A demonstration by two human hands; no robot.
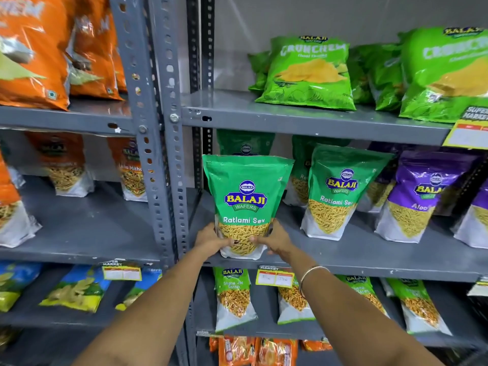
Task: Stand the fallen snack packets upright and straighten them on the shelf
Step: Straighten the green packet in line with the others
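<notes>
Packet upright at shelf front edge, gripped at base by both hands.

Ratlami Sev packet [247, 204] stands long axis vertical on the middle shelf [369, 257]; left hand [211, 240] and right hand [277, 240] clasp its lower corners, fingers [227, 243] wrapped onto the front, equally near.

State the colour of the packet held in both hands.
Green top, white base on the upright Ratlami Sev snack packet, seen in the head view.

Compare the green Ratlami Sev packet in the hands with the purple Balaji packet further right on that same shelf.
The green Ratlami Sev packet is gripped at its base by the left hand and right hand; the purple packet stands untouched. The green one sits at the shelf's front edge, the purple one further back. Both are upright Balaji pouches showing yellow sev.
</notes>
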